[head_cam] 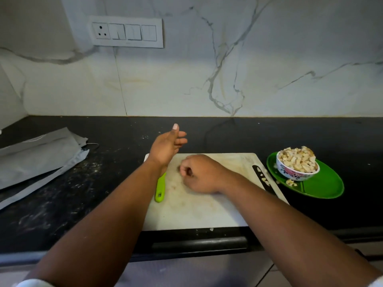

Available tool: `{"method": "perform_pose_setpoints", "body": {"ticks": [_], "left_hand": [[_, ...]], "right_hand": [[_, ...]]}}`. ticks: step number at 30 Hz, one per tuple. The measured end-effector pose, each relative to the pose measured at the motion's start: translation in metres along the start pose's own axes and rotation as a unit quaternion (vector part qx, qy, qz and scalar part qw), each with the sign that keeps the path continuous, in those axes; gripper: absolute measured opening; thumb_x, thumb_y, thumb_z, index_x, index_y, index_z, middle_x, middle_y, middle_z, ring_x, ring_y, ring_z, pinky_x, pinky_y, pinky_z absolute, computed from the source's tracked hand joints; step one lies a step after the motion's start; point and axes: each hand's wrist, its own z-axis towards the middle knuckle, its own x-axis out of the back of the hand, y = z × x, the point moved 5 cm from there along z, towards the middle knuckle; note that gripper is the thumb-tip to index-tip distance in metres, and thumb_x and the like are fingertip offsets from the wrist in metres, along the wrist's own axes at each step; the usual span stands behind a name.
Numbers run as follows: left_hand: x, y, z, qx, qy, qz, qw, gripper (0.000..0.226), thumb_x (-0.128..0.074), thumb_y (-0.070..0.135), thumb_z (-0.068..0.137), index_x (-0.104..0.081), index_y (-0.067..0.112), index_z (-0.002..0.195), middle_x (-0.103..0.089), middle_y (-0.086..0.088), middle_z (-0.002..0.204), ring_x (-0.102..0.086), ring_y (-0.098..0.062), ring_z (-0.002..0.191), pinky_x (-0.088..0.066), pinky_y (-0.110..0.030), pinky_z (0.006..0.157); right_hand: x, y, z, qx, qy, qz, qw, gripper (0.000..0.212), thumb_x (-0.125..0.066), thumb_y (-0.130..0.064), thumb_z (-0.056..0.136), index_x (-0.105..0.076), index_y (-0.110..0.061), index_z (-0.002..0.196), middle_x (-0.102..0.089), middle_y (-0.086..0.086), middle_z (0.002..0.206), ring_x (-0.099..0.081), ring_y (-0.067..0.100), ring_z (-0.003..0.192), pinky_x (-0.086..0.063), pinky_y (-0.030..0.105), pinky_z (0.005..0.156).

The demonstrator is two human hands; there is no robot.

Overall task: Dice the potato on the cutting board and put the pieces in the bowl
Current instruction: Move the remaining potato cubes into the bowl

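**Hands over the cutting board, diced potato in the bowl**

The right hand [200, 175] rests knuckles-up on the middle of the cutting board [199, 212], its fingers curled inward toward the palm; whether they pinch a small scrap cannot be told. The left hand [166, 147] hovers at 11 o'clock from the right hand, above the board's far-left corner, relaxed and released, thumb raised, grasping nothing. Beneath the left wrist, at 9 o'clock from the right hand, a green-handled tool [160, 189] lies on the board; its working end is hidden by the arm. At 3 o'clock, a dark knife [262, 179] lies along the board's right edge with potato bits clinging to it. Farther toward 3 o'clock, off the board, a green plate [319, 186] sits on the dark surface [116, 129] and carries the floral bowl [297, 170], heaped with potato pieces [297, 159]; a few stray pieces lie on the plate. At 9 o'clock, well apart, grey folded sheets [39, 154] lie on the surface.
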Motion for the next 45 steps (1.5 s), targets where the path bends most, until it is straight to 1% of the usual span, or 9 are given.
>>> {"method": "perform_pose_setpoints", "body": {"ticks": [4, 7, 11, 13, 20, 26, 30, 37, 45], "left_hand": [[-0.009, -0.001, 0.004, -0.024, -0.031, 0.039, 0.998, 0.046, -0.049, 0.063, 0.102, -0.077, 0.026, 0.101, -0.080, 0.002, 0.097, -0.072, -0.014, 0.105, -0.050, -0.035, 0.101], [-0.016, -0.003, 0.004, -0.033, -0.054, 0.076, 0.995, 0.053, -0.052, 0.077, 0.087, -0.078, 0.031, 0.098, -0.080, 0.008, 0.098, -0.072, -0.014, 0.108, -0.048, -0.043, 0.110], [-0.022, -0.005, 0.004, -0.044, -0.072, 0.103, 0.991, 0.043, -0.057, 0.071, 0.092, -0.078, 0.034, 0.097, -0.079, 0.012, 0.099, -0.071, -0.011, 0.108, -0.048, -0.047, 0.111], [-0.024, -0.005, 0.003, -0.045, -0.074, 0.115, 0.990, 0.039, -0.058, 0.065, 0.096, -0.079, 0.033, 0.098, -0.079, 0.013, 0.099, -0.071, -0.008, 0.107, -0.050, -0.045, 0.110], [-0.028, -0.003, -0.002, -0.048, -0.085, 0.127, 0.987, 0.051, -0.062, 0.063, 0.095, -0.079, 0.014, 0.099, -0.079, 0.002, 0.099, -0.072, -0.020, 0.107, -0.052, -0.046, 0.106], [-0.028, 0.001, -0.004, -0.053, -0.098, 0.132, 0.985, 0.056, -0.062, 0.065, 0.094, -0.078, 0.012, 0.100, -0.077, -0.009, 0.104, -0.072, -0.021, 0.098, -0.053, -0.047, 0.103], [-0.032, 0.002, -0.007, -0.057, -0.113, 0.163, 0.979, 0.060, -0.061, 0.069, 0.091, -0.077, 0.012, 0.102, -0.075, -0.014, 0.108, -0.070, -0.019, 0.091, -0.053, -0.043, 0.099], [-0.030, 0.002, -0.007, -0.055, -0.111, 0.162, 0.979, 0.032, -0.066, 0.055, 0.096, -0.079, 0.026, 0.091, -0.078, 0.009, 0.094, -0.067, -0.003, 0.086, -0.052, -0.031, 0.090], [-0.031, 0.004, -0.012, -0.059, -0.122, 0.162, 0.977, 0.027, -0.069, 0.051, 0.095, -0.079, 0.026, 0.094, -0.079, 0.002, 0.099, -0.066, -0.005, 0.085, -0.052, -0.024, 0.082]], "right_hand": [[0.026, 0.026, -0.043, 0.002, -0.037, -0.020, 0.999, 0.004, -0.059, -0.022, 0.079, -0.062, -0.023, 0.075, -0.063, -0.007, 0.076, -0.059, 0.007, 0.072, -0.052, 0.038, 0.068], [0.055, 0.043, -0.073, -0.063, 0.039, 0.086, 0.994, 0.002, -0.071, -0.028, 0.087, -0.071, -0.027, 0.085, -0.070, -0.011, 0.085, -0.066, 0.004, 0.082, -0.057, 0.036, 0.075], [0.059, 0.061, -0.095, -0.206, 0.051, 0.025, 0.977, 0.061, -0.081, -0.073, 0.054, -0.069, -0.033, 0.099, -0.065, -0.019, 0.095, -0.060, -0.005, 0.088, -0.049, 0.021, 0.073], [0.046, 0.059, -0.095, -0.238, 0.018, 0.015, 0.971, 0.076, -0.083, -0.072, 0.050, -0.066, -0.034, 0.113, -0.059, -0.019, 0.101, -0.057, -0.003, 0.093, -0.044, 0.018, 0.075], [0.027, 0.044, -0.068, -0.260, 0.082, 0.045, 0.961, 0.050, -0.084, -0.057, 0.066, -0.068, -0.029, 0.105, -0.064, -0.015, 0.099, -0.060, 0.003, 0.092, -0.038, 0.011, 0.066], [0.043, 0.039, -0.069, -0.315, 0.083, 0.008, 0.945, 0.096, -0.075, -0.085, 0.042, -0.064, -0.022, 0.114, -0.063, -0.010, 0.112, -0.060, 0.011, 0.103, -0.052, 0.032, 0.088], [0.029, 0.025, -0.054, -0.277, 0.063, 0.010, 0.959, 0.080, -0.080, -0.076, 0.051, -0.065, -0.022, 0.108, -0.062, -0.010, 0.105, -0.059, 0.009, 0.097, -0.051, 0.029, 0.084], [0.020, 0.012, -0.047, -0.169, 0.069, -0.004, 0.983, 0.006, -0.073, -0.030, 0.083, -0.068, -0.029, 0.084, -0.058, -0.016, 0.085, -0.058, 0.004, 0.084, -0.042, 0.019, 0.068], [0.023, 0.009, -0.045, -0.192, 0.065, -0.016, 0.979, 0.010, -0.066, -0.022, 0.078, -0.067, -0.028, 0.069, -0.066, -0.012, 0.077, -0.061, 0.005, 0.077, -0.047, 0.022, 0.066]]}}
